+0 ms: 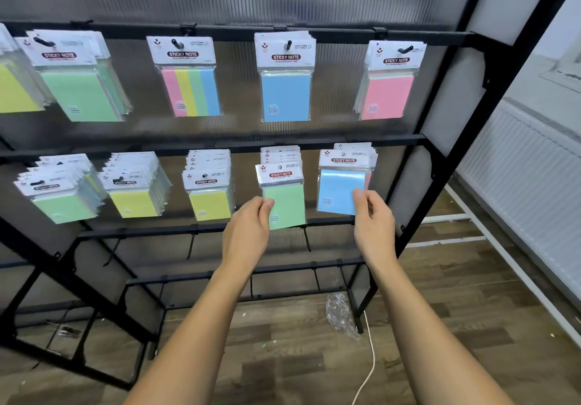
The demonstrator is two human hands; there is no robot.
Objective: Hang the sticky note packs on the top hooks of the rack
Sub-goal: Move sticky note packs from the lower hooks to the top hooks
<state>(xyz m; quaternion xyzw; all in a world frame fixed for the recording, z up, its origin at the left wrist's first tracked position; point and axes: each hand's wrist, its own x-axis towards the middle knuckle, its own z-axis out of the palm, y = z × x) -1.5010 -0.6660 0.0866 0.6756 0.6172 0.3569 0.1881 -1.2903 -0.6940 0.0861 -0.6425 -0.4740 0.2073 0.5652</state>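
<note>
A black rack [440,165] carries two rows of hooks hung with sticky note packs. On the second row, my left hand [248,231] pinches the lower left edge of a green pack [287,203], the front one on its hook. My right hand [374,219] pinches the lower right corner of a blue pack [338,191] on the neighbouring hook, tilting it slightly. On the top row hang a green pack [78,90], a striped multicolour pack [191,90], a blue pack [286,93] and a pink pack [386,96], each on a hook under the top bar [239,32].
More stacks of green and yellow packs [135,200] fill the second row to the left. Lower bars with bare hooks [306,238] run beneath my hands. Crumpled plastic wrap [339,313] and a white cable [371,363] lie on the wooden floor. A white radiator [528,165] stands at right.
</note>
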